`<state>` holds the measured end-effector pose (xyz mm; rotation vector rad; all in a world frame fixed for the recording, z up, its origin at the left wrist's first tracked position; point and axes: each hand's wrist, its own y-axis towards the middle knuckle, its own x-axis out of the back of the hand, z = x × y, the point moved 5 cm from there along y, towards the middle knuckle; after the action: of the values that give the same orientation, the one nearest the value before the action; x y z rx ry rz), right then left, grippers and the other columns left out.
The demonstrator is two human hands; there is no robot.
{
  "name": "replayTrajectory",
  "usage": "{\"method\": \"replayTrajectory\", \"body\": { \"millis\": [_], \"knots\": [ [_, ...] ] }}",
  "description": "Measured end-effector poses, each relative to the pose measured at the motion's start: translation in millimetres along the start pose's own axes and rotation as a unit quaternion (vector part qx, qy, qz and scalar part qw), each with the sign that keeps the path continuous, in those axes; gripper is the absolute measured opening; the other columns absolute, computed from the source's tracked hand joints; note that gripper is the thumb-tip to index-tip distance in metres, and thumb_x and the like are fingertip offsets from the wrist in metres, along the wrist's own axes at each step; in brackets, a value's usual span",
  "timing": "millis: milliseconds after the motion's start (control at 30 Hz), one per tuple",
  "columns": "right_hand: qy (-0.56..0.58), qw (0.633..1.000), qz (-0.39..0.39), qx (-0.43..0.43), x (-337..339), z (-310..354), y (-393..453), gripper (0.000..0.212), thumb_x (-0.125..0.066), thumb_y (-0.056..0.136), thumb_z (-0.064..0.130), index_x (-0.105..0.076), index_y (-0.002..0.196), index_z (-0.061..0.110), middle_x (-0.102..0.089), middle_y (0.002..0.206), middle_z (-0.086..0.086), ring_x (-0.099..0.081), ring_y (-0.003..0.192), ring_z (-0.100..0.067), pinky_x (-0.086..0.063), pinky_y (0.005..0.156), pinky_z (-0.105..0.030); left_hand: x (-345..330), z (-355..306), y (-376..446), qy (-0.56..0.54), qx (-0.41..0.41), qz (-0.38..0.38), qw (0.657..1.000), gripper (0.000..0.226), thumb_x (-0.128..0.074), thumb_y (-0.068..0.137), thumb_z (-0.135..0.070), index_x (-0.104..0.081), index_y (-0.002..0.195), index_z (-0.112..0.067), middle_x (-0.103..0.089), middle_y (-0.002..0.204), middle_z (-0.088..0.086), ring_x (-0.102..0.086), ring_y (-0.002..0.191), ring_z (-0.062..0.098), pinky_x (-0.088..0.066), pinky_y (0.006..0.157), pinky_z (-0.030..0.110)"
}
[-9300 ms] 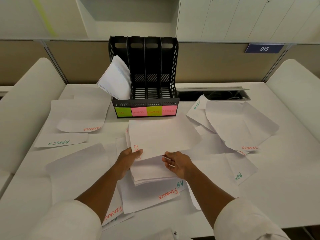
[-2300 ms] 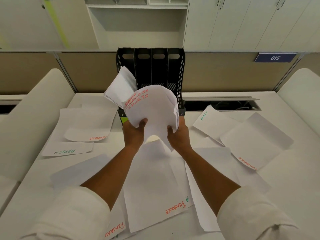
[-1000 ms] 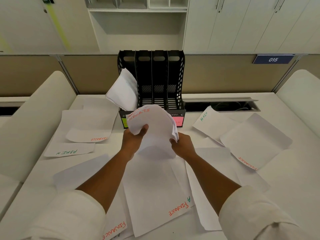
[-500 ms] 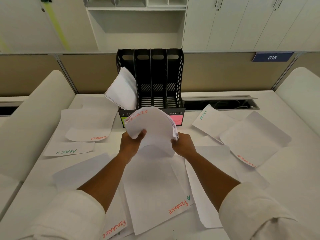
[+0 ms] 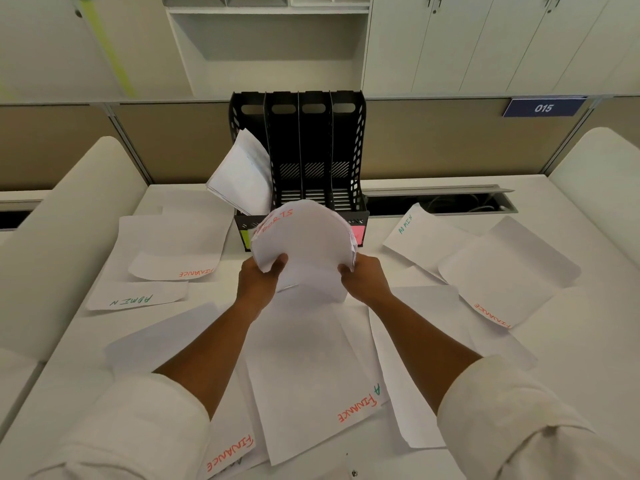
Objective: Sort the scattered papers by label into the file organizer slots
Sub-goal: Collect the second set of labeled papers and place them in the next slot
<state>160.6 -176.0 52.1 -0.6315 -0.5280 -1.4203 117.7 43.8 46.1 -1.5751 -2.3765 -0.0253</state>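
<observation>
A stack of white sheets (image 5: 306, 244) with SPORTS in red on the top sheet stands bowed on its lower edge, just in front of the black file organizer (image 5: 313, 140). My left hand (image 5: 258, 284) grips its left edge and my right hand (image 5: 362, 278) grips its right edge. The organizer has several slots; the leftmost holds leaning papers (image 5: 242, 174), the others look empty. Coloured labels on its front are mostly hidden behind the stack. Loose sheets marked FINANCE (image 5: 360, 407) and ADMIN (image 5: 133, 299) lie around on the white desk (image 5: 588, 358).
More FINANCE sheets lie at the left (image 5: 173, 268), right (image 5: 502, 282) and near edge (image 5: 228, 452). An ADMIN sheet (image 5: 419, 237) lies right of the organizer. An open cable slot (image 5: 440, 202) runs along the desk's back. White rounded dividers (image 5: 62, 230) flank both sides.
Since nine seconds ago I have lifted the SPORTS stack off the desk and stood it upright. In the last second it lowered slightly and both hands stayed gripping its edges.
</observation>
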Motion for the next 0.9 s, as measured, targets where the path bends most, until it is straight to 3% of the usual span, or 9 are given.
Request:
{"method": "replayTrajectory", "body": {
  "millis": [200, 400, 567, 667, 833, 900],
  "knots": [
    [-0.004, 1.0, 0.001, -0.011, -1.3, -4.7, -2.2, 0.017, -0.053, 0.093, 0.015, -0.066, 0.097, 0.005, -0.069, 0.088, -0.013, -0.065, 0.08, -0.03, -0.055, 0.077, -0.039, -0.3, 11.4, -4.2, 0.023, 0.031, 0.021, 0.999, 0.051, -0.066, 0.089, -0.034, -0.048, 0.133, -0.015, -0.06, 0.124, 0.014, -0.058, 0.114, 0.034, -0.048, 0.098, 0.053],
    [0.026, 0.998, -0.046, 0.021, 5.3, 4.5, -2.5, 0.012, -0.057, 0.093, 0.017, -0.066, 0.092, 0.01, -0.063, 0.078, -0.003, -0.061, 0.072, -0.023, -0.051, 0.068, -0.029, 3.7, -1.0, -7.4, 0.026, -0.001, -0.005, 1.0, 0.045, -0.063, 0.089, -0.041, -0.055, 0.124, -0.015, -0.065, 0.116, 0.009, -0.063, 0.103, 0.03, -0.051, 0.093, 0.047],
    [0.03, 0.999, -0.025, 0.002, 1.1, -2.0, -7.6, 0.017, -0.057, 0.094, 0.02, -0.067, 0.103, 0.009, -0.066, 0.088, -0.005, -0.062, 0.078, -0.023, -0.051, 0.078, -0.033, 3.7, 8.8, -8.5, 0.047, 0.043, 0.016, 0.998, 0.05, -0.066, 0.088, -0.039, -0.052, 0.128, -0.013, -0.063, 0.12, 0.012, -0.06, 0.108, 0.033, -0.051, 0.095, 0.048],
    [0.011, 1.0, -0.015, 0.002, 0.6, -2.9, -9.9, 0.008, -0.057, 0.093, 0.017, -0.062, 0.088, 0.013, -0.066, 0.084, -0.009, -0.062, 0.074, -0.026, -0.051, 0.071, -0.031, 3.9, 12.2, -9.7, 0.051, 0.04, 0.025, 0.998, 0.051, -0.065, 0.089, -0.037, -0.049, 0.132, -0.015, -0.061, 0.123, 0.012, -0.059, 0.11, 0.033, -0.049, 0.096, 0.051],
    [0.034, 0.997, -0.047, 0.043, 6.3, 6.9, -11.3, 0.011, -0.059, 0.092, 0.016, -0.062, 0.081, 0.015, -0.058, 0.072, -0.001, -0.052, 0.061, -0.014, -0.036, 0.054, -0.018, 6.8, 6.4, -10.4, 0.038, 0.015, -0.007, 0.999, 0.044, -0.061, 0.091, -0.04, -0.055, 0.125, -0.014, -0.065, 0.117, 0.01, -0.062, 0.105, 0.031, -0.051, 0.096, 0.048],
    [0.039, 0.997, -0.045, 0.038, 5.6, 7.6, -11.0, 0.014, -0.058, 0.092, 0.015, -0.06, 0.079, 0.015, -0.059, 0.072, -0.002, -0.053, 0.062, -0.017, -0.036, 0.054, -0.017, 6.9, 5.1, -9.9, 0.036, 0.01, -0.009, 0.999, 0.043, -0.061, 0.091, -0.04, -0.055, 0.124, -0.014, -0.065, 0.117, 0.009, -0.062, 0.105, 0.032, -0.051, 0.095, 0.046]
  ]
}}
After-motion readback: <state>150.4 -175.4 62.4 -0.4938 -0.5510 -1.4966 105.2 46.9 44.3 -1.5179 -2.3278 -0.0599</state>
